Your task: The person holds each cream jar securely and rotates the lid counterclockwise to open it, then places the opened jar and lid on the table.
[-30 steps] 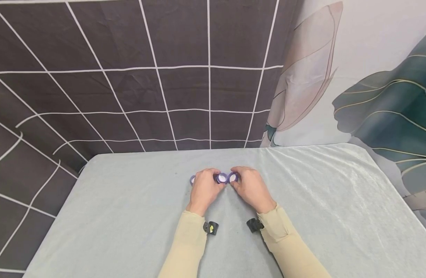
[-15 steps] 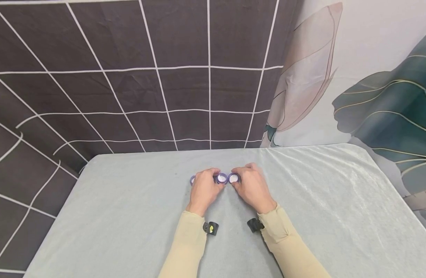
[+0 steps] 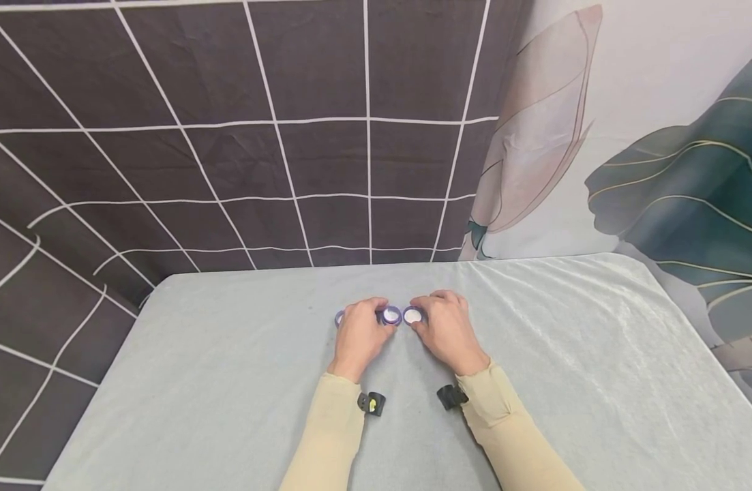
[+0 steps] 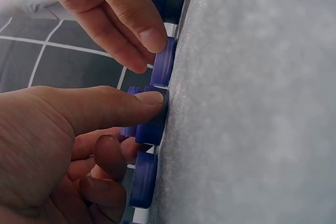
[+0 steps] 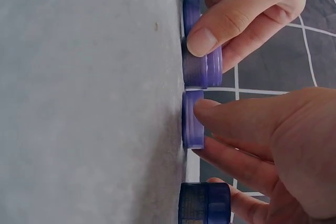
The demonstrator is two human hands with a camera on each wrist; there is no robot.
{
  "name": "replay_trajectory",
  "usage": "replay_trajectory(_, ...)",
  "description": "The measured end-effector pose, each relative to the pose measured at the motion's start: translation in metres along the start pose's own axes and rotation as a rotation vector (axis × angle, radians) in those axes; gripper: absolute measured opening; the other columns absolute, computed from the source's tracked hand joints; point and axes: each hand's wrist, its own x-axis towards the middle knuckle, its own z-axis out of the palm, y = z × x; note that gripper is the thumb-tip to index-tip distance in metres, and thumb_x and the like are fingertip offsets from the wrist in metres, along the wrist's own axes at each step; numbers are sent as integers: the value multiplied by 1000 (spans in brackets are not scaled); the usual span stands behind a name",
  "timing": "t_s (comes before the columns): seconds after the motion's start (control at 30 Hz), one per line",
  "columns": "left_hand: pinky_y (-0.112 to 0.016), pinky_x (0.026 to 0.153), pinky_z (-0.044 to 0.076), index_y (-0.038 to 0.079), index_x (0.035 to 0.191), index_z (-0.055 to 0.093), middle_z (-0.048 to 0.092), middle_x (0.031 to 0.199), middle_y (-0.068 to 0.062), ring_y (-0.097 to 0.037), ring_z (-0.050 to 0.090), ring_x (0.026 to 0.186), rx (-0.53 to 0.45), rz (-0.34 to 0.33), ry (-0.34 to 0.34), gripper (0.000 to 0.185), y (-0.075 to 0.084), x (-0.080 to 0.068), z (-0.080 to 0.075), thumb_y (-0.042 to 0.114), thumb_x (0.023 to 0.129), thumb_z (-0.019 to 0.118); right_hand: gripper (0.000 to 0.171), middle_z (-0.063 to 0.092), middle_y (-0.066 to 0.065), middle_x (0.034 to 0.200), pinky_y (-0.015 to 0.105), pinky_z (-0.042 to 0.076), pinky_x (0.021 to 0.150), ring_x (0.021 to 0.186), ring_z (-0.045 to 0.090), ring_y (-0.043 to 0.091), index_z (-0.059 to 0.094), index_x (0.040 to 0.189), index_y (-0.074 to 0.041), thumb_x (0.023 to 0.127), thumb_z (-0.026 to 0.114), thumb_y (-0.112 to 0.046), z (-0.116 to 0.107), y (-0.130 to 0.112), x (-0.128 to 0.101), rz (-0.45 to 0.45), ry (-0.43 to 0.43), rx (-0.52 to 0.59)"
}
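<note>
1. Right now, the open jar (image 3: 391, 315) stands upright on the cloth-covered bench (image 3: 228, 382), with the lid (image 5: 193, 124) just beside it, on the person's right.
2. The left grip (image 3: 360, 337) pinches the jar, its thumb pressed against the side wall and other fingers on the far side.
3. The right grip (image 3: 449, 334) holds the lid by its edge between thumb and fingers; the lid lies flat, pale inner face up.
4. Both pieces look like hard plastic, so expect them to be light and stiff, with little give under a pinch. Breakage seems unlikely.
5. The smooth walls may slip under dry fingertips, and the low lid offers only a thin band to hold.
6. Best to take the jar low on its wide body, clear of the narrower neck, and the lid at opposite points of its rim.
7. Space is tight: a second lid (image 4: 144, 182) sits near the left fingers, and a dark jar (image 5: 205, 203), seemingly capped, stands near the right ones. What the open jar holds, I cannot tell.
</note>
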Motion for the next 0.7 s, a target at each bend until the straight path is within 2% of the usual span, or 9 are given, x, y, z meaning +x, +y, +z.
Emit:
replay_trajectory(0.27, -39, 100, 49, 5, 117, 73, 74, 113, -9, -28, 67, 112, -13, -12, -8, 46, -2, 0, 1, 8, 73, 87, 39, 75, 12, 106, 54, 42, 97, 108, 61, 36, 74, 109, -2, 73, 86, -9, -1, 1, 2, -3, -14, 46)
replay_trajectory(0.7, -42, 101, 47, 8, 123, 70, 73, 116, -7, -28, 65, 114, -18, -5, 5, 54, -1, -1, -5, 12, 72, 89, 46, 71, 19, 113, 52, 41, 102, 114, 60, 40, 70, 114, 2, 73, 84, -9, -7, 1, 5, -11, -17, 105)
